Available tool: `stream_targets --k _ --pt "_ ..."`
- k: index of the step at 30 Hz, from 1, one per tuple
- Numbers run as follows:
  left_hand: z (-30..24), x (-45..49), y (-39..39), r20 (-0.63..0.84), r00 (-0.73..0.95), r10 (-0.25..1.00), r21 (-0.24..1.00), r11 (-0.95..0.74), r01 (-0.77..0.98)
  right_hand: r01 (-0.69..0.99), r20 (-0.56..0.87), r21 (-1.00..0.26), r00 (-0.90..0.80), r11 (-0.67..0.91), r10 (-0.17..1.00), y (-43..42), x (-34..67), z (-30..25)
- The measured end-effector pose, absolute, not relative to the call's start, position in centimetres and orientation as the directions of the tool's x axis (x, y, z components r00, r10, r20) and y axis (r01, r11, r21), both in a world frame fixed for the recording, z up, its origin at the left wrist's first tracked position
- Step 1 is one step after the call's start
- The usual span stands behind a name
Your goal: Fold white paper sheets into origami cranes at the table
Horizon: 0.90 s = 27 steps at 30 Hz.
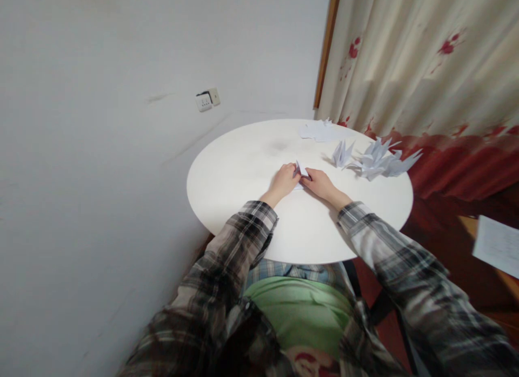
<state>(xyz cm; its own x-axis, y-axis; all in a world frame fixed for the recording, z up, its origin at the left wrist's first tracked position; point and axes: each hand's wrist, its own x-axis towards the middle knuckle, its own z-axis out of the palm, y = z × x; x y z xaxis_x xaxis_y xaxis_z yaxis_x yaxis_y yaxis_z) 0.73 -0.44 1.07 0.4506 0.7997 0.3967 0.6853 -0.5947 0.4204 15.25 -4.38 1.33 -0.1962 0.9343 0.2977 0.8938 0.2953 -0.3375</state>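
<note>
A small folded piece of pale paper [301,169] lies on the round white table [243,171], with both hands on it. My left hand [284,181] presses on its left side with fingers curled over the paper. My right hand [320,183] pinches its right edge. Part of the paper is hidden under my fingers. Both arms wear plaid sleeves.
Several folded paper cranes [377,159] stand at the table's right, one smaller crane [343,154] nearer my hands. Flat paper sheets [320,131] lie at the far edge. A wall with a socket [207,100] is left, a curtain [425,68] right, a paper sheet [497,244] on a surface at right.
</note>
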Motion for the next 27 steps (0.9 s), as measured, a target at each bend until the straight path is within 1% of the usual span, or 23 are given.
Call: stream_targets --k 19,27 --pt "0.95 0.68 -0.4 0.415 0.454 0.789 0.418 -0.608 0.675 0.884 0.315 -0.354 -0.195 0.306 0.929 -4.34 15.34 1.22" --pt "0.87 0.67 -0.26 0.42 0.459 0.783 0.415 -0.615 0.67 0.893 0.31 -0.334 -0.198 0.302 0.93 -4.28 15.32 1.21"
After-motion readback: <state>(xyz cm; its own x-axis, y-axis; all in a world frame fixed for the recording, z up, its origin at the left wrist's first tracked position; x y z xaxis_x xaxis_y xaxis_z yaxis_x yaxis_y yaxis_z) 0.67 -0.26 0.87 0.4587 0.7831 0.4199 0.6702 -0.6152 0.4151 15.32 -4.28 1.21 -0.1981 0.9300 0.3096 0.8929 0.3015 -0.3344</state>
